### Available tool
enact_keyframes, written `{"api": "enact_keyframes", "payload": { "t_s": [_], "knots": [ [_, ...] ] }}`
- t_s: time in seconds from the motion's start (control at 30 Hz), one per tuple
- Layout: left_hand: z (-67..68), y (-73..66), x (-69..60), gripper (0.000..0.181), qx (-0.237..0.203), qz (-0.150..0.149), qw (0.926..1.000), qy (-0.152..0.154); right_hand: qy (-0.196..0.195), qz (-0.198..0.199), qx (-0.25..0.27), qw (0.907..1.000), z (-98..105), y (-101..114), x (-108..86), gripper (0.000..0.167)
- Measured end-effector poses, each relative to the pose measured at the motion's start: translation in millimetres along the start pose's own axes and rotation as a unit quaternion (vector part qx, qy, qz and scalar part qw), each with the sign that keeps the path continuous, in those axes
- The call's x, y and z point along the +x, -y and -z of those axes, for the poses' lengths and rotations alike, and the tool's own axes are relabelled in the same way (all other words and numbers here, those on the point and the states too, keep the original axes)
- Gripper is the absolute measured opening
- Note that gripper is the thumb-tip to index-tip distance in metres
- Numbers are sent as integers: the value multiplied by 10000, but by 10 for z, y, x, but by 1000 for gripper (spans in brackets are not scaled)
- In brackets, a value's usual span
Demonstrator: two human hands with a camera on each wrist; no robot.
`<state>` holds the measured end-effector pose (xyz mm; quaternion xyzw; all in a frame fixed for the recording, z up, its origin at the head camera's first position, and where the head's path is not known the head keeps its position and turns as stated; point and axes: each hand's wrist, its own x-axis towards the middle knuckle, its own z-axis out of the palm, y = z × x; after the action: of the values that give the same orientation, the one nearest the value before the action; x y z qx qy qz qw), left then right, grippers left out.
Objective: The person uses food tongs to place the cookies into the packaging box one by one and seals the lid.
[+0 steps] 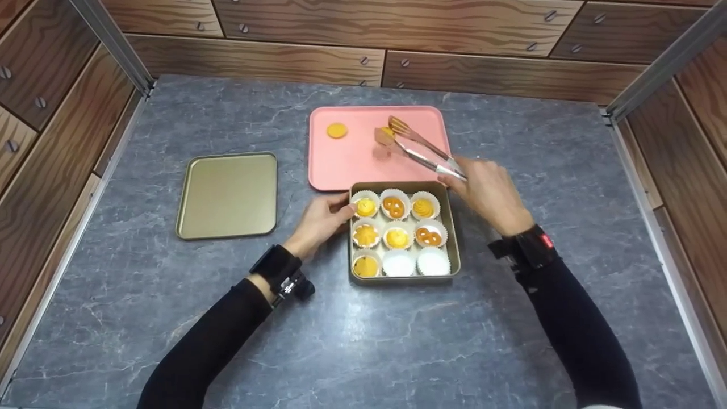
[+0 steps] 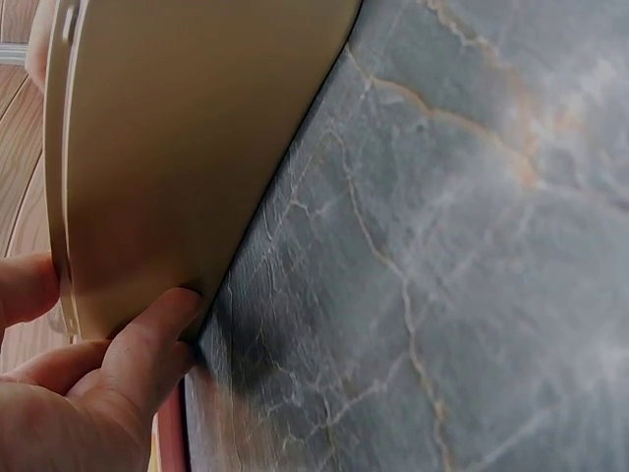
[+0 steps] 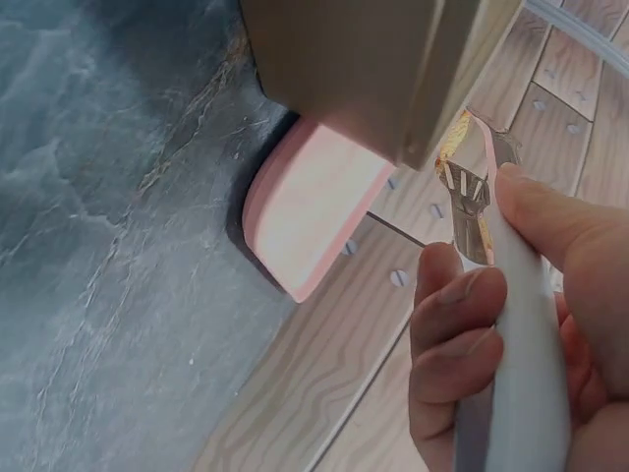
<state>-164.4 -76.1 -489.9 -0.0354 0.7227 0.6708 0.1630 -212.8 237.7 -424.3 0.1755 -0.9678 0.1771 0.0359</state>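
A square gold tin (image 1: 404, 279) holds white paper cups, several of them with yellow or brown cookies. My left hand (image 1: 321, 222) grips the tin's left side near the far corner, with fingers against its outer wall (image 2: 197, 147). My right hand (image 1: 489, 193) holds metal tongs (image 1: 423, 159) around their handle (image 3: 526, 344). The tongs' slotted brown tips are spread over the pink tray (image 1: 341, 165), one on either side of a yellow cookie (image 1: 388, 132). Whether the tips touch this cookie I cannot tell. Another round yellow cookie (image 1: 337, 130) lies on the tray's left part.
To the left lies a flat gold lid (image 1: 230, 196) on the grey marbled table (image 1: 363, 346). The tin stands against the tray's near edge. Two cups in the tin's front row, a middle cup (image 1: 398, 263) and a right cup (image 1: 433, 262), look white inside. Wood-patterned panels (image 1: 272, 59) enclose the table.
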Motion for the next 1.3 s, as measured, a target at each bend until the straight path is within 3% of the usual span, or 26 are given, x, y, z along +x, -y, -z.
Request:
{"api": "enact_keyframes", "payload": {
  "t_s": [0.67, 1.0, 1.3],
  "knots": [
    [-4, 28, -3, 52, 131, -27, 9999, -7, -392, 428, 177, 9982, 114, -21, -573, 28],
    [3, 10, -11, 52, 321, -36, 9995, -24, -157, 475, 266, 9984, 219, -74, -818, 39],
    [-8, 12, -18, 52, 5, -23, 10000, -5, -45, 693, 383, 9968, 298, -223, -989, 41]
  ]
}}
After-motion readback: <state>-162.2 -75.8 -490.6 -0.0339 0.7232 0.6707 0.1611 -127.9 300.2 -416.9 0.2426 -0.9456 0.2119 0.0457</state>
